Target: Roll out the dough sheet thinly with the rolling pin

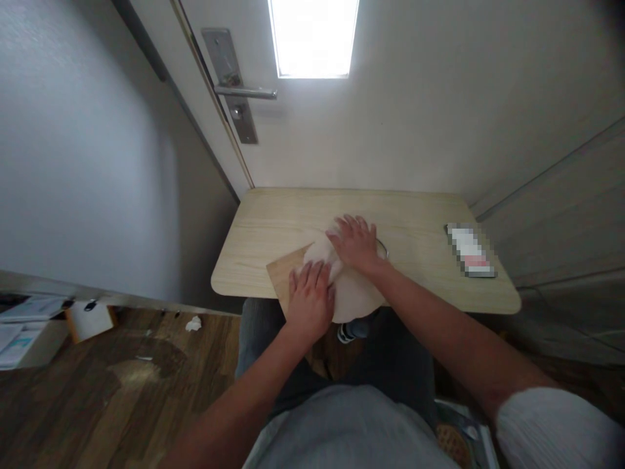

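My left hand (311, 296) lies on a pale, thin sheet with a rounded edge (352, 296), its fingers stretched forward. Farther back and to the right, my right hand (355, 241) rests with its fingers extended at the sheet's far part. Whether the sheet is dough or cloth I cannot tell. Beneath it is a wooden board (284, 268), set at an angle on the light wood table (415, 228). The sheet's near edge hangs past the table's front edge. A thin metal ring (384, 248) shows just right of my right hand.
A phone with a blurred screen (471, 251) lies at the table's right. Behind the table stands a door with a metal handle (247, 92) and a bright window (315, 36). A clipboard (91, 320) and crumpled paper (194, 324) are at the lower left.
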`<state>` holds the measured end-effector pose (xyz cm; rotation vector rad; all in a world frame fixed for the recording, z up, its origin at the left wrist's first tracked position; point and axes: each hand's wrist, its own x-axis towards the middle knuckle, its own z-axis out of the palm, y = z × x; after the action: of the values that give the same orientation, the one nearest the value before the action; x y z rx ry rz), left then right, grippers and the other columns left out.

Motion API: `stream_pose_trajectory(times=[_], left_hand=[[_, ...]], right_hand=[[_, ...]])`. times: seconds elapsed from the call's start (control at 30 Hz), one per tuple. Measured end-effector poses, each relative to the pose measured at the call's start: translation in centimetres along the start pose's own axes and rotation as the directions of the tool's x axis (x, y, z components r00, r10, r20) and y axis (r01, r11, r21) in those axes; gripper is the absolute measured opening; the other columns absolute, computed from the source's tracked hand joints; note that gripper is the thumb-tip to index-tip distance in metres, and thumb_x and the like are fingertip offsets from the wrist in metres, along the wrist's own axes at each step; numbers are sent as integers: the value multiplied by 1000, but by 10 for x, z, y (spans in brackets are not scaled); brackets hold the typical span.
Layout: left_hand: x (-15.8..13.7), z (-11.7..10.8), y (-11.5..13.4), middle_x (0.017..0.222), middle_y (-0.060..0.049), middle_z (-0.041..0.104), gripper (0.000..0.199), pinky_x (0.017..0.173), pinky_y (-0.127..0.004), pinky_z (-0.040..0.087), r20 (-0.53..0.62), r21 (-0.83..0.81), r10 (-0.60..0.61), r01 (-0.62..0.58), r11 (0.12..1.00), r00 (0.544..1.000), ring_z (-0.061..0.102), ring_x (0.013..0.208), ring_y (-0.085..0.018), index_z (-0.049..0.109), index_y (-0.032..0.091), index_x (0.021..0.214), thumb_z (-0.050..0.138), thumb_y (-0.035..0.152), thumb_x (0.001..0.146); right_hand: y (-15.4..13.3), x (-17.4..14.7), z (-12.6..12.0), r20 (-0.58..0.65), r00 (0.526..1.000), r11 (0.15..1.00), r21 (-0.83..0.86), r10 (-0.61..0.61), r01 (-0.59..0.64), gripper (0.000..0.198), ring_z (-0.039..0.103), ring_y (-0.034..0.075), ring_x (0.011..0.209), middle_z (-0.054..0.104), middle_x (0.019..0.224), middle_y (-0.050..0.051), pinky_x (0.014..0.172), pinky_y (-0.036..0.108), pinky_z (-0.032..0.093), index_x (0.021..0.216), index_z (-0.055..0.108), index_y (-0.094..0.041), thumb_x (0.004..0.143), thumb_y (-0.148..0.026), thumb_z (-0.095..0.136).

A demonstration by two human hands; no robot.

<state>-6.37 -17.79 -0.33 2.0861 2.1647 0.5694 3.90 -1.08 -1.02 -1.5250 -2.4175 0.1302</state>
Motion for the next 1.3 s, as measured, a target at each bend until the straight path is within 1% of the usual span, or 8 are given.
stream_pose_trajectory(times=[0.17, 0.37, 0.53, 0.63, 0.73, 0.87, 1.03, 1.3], left_hand=[[-2, 1, 21, 117, -12, 64, 45, 103, -47, 39, 8, -19, -48, 48, 999, 999, 55, 111, -29, 51, 21, 137, 49, 20, 92], [9, 4, 32, 118, -13, 64, 42, 92, -46, 43, -1, -45, -112, 112, 993, 994, 55, 110, -31, 51, 20, 136, 50, 23, 93], [7, 4, 14, 122, -13, 63, 41, 94, -45, 43, -97, -84, -169, 161, 983, 981, 55, 111, -30, 50, 21, 136, 49, 27, 95], [3, 5, -2, 122, -13, 63, 40, 98, -45, 44, -167, -168, -187, 159, 973, 968, 55, 114, -29, 51, 19, 135, 48, 28, 96], [0, 10, -13, 127, -13, 62, 39, 103, -44, 43, -265, -276, -199, 124, 953, 943, 55, 119, -27, 51, 18, 134, 47, 29, 97], [6, 16, -20, 127, -14, 62, 40, 105, -45, 44, -301, -313, -214, 116, 943, 929, 55, 119, -27, 51, 17, 133, 46, 32, 97], [21, 16, -32, 127, -13, 63, 40, 106, -46, 43, -296, -294, -180, 90, 952, 938, 55, 120, -27, 53, 16, 132, 46, 28, 95], [50, 13, -78, 130, -14, 63, 42, 110, -43, 42, -353, -268, -224, 131, 955, 909, 55, 123, -26, 55, 15, 133, 46, 30, 94]], right_hand=[[29, -23, -3, -41, 998, 999, -1, 39, -39, 56, 29, 34, 144, 40, 156, 12, 115, 61, 16, 147, 44, -20, 99, -49, 41], [37, -11, -1, -50, 992, 988, 109, 116, -110, 52, 38, 32, 139, 47, 150, 14, 113, 57, 27, 143, 49, -18, 99, -46, 38], [62, -23, -17, -142, 981, 973, 210, 131, -99, 52, 50, 27, 129, 58, 137, 18, 107, 43, 38, 137, 54, -13, 96, -44, 44], [85, -54, -31, -75, 957, 953, 137, 281, -270, 49, 58, 29, 116, 66, 121, 16, 98, 42, 44, 124, 63, -16, 90, -51, 53], [97, -82, -43, 101, 933, 932, 80, 345, -354, 42, 65, 27, 98, 71, 101, 12, 87, 38, 48, 109, 69, -20, 89, -54, 53], [94, -95, -46, 243, 912, 925, 111, 329, -363, 38, 67, 25, 91, 72, 96, 11, 79, 34, 48, 99, 69, -19, 90, -52, 53], [81, -92, -37, 181, 913, 916, 105, 365, -387, 41, 67, 26, 93, 72, 99, 13, 78, 33, 49, 104, 69, -16, 88, -51, 56], [50, -46, -25, 153, 961, 927, 268, 229, -263, 36, 66, 23, 103, 73, 108, 8, 91, 33, 49, 113, 73, -21, 91, -40, 52]])
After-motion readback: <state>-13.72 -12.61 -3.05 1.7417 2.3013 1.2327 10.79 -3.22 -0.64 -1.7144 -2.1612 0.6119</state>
